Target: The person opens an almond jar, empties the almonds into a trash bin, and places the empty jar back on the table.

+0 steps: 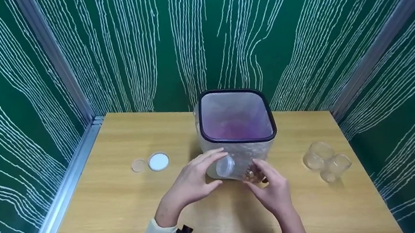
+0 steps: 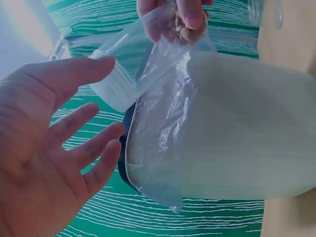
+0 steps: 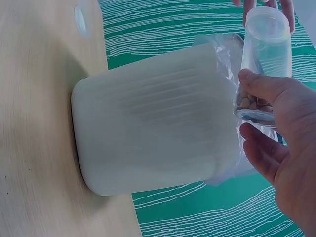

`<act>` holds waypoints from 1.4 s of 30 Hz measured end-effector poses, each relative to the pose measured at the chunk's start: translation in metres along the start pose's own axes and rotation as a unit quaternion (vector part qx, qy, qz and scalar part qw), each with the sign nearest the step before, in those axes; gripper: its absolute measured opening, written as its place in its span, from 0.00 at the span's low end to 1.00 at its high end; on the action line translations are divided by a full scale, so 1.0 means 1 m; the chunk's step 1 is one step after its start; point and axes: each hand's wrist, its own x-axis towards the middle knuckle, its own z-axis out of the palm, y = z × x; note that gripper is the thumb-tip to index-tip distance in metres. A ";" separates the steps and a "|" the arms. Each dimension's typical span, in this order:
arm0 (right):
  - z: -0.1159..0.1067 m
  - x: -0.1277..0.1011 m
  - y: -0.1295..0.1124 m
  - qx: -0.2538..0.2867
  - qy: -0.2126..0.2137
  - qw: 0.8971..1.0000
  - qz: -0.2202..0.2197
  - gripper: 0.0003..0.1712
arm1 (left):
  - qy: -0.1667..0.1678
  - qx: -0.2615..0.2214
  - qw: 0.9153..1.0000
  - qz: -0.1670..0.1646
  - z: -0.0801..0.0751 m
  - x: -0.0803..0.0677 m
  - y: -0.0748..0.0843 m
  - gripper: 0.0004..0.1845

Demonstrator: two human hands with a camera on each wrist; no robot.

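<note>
My right hand (image 1: 275,189) grips a clear jar (image 3: 269,52) by its base end, thumb on one side and fingers on the other. Brown nuts (image 3: 249,101) lie at that end, inside the jar. The jar's far end, with a frosted round rim (image 1: 226,165), tilts toward my left hand (image 1: 192,180). That hand is spread with nothing gripped, its thumb tip right by the rim in the left wrist view. Directly behind the jar stands a pale bin (image 3: 148,118) with a black rim and a clear plastic liner (image 2: 165,123) folded over its edge.
Left of the bin, a white round lid (image 1: 158,161) lies on the wooden table (image 1: 103,210) beside a thin translucent disc (image 1: 138,165). Two clear containers (image 1: 318,154) are close together at the right. Green patterned walls (image 1: 188,34) enclose the table's back and sides.
</note>
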 end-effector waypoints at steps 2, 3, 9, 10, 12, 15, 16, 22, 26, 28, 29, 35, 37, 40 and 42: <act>0.000 0.001 0.000 0.004 0.001 1.000 0.000 0.42 | 0.003 0.008 1.000 0.012 -0.001 0.002 0.000 0.36; -0.001 0.002 0.000 0.004 0.000 1.000 0.001 0.42 | 0.006 0.011 1.000 0.017 -0.002 0.003 0.000 0.35; -0.002 0.006 -0.001 0.005 -0.003 1.000 0.005 0.41 | 0.018 0.018 0.999 0.034 -0.003 0.007 -0.001 0.31; -0.002 0.006 -0.001 0.005 -0.001 1.000 0.005 0.41 | 0.016 0.017 0.999 0.031 -0.003 0.007 -0.001 0.31; -0.003 0.006 -0.001 0.004 0.002 1.000 0.001 0.41 | 0.012 0.016 1.000 0.024 -0.002 0.007 -0.001 0.31; -0.003 0.005 -0.001 0.002 0.006 1.000 -0.003 0.42 | 0.007 0.017 1.000 0.006 -0.001 0.006 -0.002 0.29; -0.002 0.004 -0.001 0.000 0.007 1.000 -0.005 0.42 | 0.005 0.017 1.000 -0.001 -0.001 0.005 -0.002 0.29; -0.001 0.001 -0.002 0.003 0.010 1.000 -0.013 0.41 | 0.004 0.047 0.997 -0.053 0.002 0.003 -0.004 0.26; 0.002 -0.001 -0.001 0.007 0.007 1.000 -0.001 0.41 | 0.016 0.094 0.993 -0.065 0.005 0.003 -0.006 0.31; 0.003 -0.002 0.000 0.007 0.002 1.000 0.004 0.41 | 0.021 0.096 0.993 -0.063 0.005 0.003 -0.007 0.32; 0.004 -0.003 0.001 0.008 -0.001 1.000 0.005 0.41 | 0.022 0.089 0.994 -0.061 0.004 0.003 -0.007 0.32; 0.001 -0.005 0.002 0.013 0.000 1.000 0.010 0.41 | 0.002 0.067 0.998 -0.012 0.001 0.002 -0.007 0.35; 0.001 -0.005 0.002 0.013 0.001 1.000 0.012 0.41 | 0.000 0.078 0.997 0.006 -0.001 0.002 -0.007 0.35; 0.001 -0.002 0.002 0.017 0.001 1.000 0.010 0.41 | 0.003 0.082 0.996 0.024 -0.003 0.003 -0.006 0.35; 0.001 0.000 0.002 0.019 0.002 1.000 0.004 0.42 | 0.002 0.081 0.996 0.030 -0.004 0.004 -0.007 0.34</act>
